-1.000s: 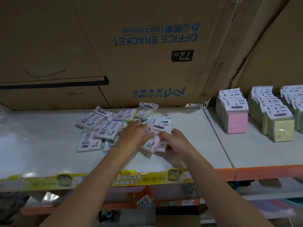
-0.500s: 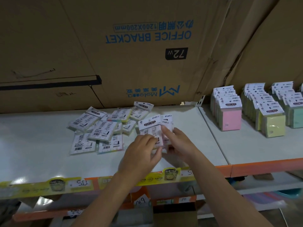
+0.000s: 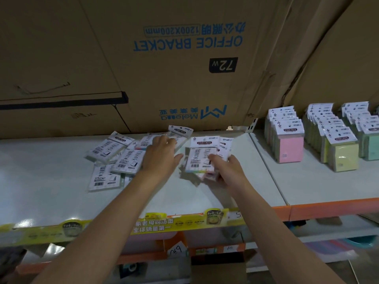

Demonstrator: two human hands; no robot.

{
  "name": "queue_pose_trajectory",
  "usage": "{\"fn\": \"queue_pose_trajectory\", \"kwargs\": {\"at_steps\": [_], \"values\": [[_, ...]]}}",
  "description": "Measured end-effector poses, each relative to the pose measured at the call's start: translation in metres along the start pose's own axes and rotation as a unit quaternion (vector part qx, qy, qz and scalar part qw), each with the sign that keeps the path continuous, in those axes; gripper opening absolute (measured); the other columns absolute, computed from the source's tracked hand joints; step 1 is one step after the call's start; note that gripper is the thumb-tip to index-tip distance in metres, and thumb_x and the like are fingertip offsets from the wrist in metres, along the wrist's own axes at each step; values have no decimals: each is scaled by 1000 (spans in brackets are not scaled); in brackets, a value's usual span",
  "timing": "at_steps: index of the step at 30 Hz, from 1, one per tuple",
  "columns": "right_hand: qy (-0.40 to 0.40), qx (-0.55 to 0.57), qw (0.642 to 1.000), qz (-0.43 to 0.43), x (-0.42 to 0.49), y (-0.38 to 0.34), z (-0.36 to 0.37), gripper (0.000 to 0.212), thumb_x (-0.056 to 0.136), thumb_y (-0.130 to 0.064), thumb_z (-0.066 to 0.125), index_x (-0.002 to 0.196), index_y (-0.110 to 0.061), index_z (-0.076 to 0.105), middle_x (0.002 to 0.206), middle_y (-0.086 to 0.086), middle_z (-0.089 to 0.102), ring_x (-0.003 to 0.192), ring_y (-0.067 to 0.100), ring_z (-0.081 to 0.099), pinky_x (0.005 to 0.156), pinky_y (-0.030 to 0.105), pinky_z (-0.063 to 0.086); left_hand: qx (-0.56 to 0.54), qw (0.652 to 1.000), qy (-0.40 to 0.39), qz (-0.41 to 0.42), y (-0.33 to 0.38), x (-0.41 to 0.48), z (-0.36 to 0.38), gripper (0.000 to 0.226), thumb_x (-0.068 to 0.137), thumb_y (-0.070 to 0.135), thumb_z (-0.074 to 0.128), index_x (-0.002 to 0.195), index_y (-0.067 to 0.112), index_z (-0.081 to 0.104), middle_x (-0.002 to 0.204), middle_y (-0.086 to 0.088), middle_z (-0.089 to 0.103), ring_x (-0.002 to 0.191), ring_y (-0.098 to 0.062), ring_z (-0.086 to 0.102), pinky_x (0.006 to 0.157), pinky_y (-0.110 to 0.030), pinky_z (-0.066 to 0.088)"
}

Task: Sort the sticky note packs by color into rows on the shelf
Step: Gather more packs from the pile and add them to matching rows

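Note:
A loose pile of sticky note packs (image 3: 114,158) lies face down on the white shelf (image 3: 51,197), left of centre. My right hand (image 3: 227,173) grips a small stack of packs (image 3: 203,158) just above the shelf, thumb on the top pack, white header cards fanned at the back. My left hand (image 3: 162,154) reaches over the right side of the pile, fingers spread and blurred above a pack; whether it touches one is unclear. On the right shelf section stand sorted rows: a pink row (image 3: 287,138), a yellow row (image 3: 336,146) and a green row (image 3: 367,136).
Large cardboard boxes (image 3: 174,64) lean against the back of the shelf. A yellow price strip (image 3: 184,222) runs along the front edge, with orange rail to the right. Lower shelves with other goods show below.
My left hand left the held stack and reached back to the loose pile. My right hand kept the stack, shifting it slightly right.

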State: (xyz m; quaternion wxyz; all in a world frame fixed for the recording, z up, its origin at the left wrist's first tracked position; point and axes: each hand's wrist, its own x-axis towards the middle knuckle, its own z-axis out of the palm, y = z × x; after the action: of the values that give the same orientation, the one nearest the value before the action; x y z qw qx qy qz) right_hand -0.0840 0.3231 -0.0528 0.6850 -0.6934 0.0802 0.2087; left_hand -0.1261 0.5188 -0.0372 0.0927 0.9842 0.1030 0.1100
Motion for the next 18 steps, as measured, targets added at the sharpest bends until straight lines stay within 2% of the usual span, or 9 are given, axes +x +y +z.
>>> {"fn": "queue_pose_trajectory", "kwargs": {"at_steps": [2,4,7,10,13,14,16,18], "values": [[-11,-15,1000,1,1,0,-1,45,82,-33,74,116,-10,56,109,13,72,100,34,70,89,60,55,57,998,-15,-20,-8,17,2,58,91,50,58,134,12,48,130,-12,50,122,-31,41,94,-45,41],[-18,-2,1000,11,2,0,-2,44,82,-30,75,116,-9,57,108,13,73,99,33,71,88,58,56,87,996,-13,-28,-11,28,4,61,89,56,59,130,12,51,125,-13,52,118,-32,43,92,-45,42],[-26,3,999,24,3,-1,-3,45,82,-30,75,117,-9,56,108,14,74,98,34,71,85,58,57,138,989,-42,17,-6,41,8,57,85,55,62,124,14,57,124,-10,56,114,-29,46,92,-43,41],[-27,30,999,31,4,-1,-6,43,82,-27,76,115,-8,57,108,16,73,96,34,72,78,56,59,180,981,-75,25,-1,50,10,37,91,38,59,120,14,63,123,-7,61,111,-28,50,90,-41,40],[-7,-2,1000,6,3,2,-10,40,83,-31,75,112,-10,57,105,13,74,91,33,73,72,48,61,227,972,-40,41,3,48,1,24,93,16,51,110,12,68,110,-7,68,101,-27,57,76,-36,39],[3,-22,1000,-5,2,2,-10,40,83,-34,74,111,-11,57,104,12,74,91,33,73,73,49,61,221,974,-9,52,5,42,-3,21,93,14,51,103,9,69,102,-9,69,94,-29,60,71,-35,38],[17,-38,999,-17,1,2,-9,41,82,-35,74,111,-12,57,105,11,73,93,32,72,77,51,61,155,983,63,77,14,23,-11,18,92,13,57,84,2,70,77,-13,68,68,-30,61,58,-33,41],[19,-17,999,-23,0,1,-6,42,81,-32,75,111,-11,55,107,11,70,94,29,71,78,51,60,50,991,104,66,30,0,-14,23,93,15,58,79,-1,66,62,-10,59,51,-25,49,46,-28,30]]}}
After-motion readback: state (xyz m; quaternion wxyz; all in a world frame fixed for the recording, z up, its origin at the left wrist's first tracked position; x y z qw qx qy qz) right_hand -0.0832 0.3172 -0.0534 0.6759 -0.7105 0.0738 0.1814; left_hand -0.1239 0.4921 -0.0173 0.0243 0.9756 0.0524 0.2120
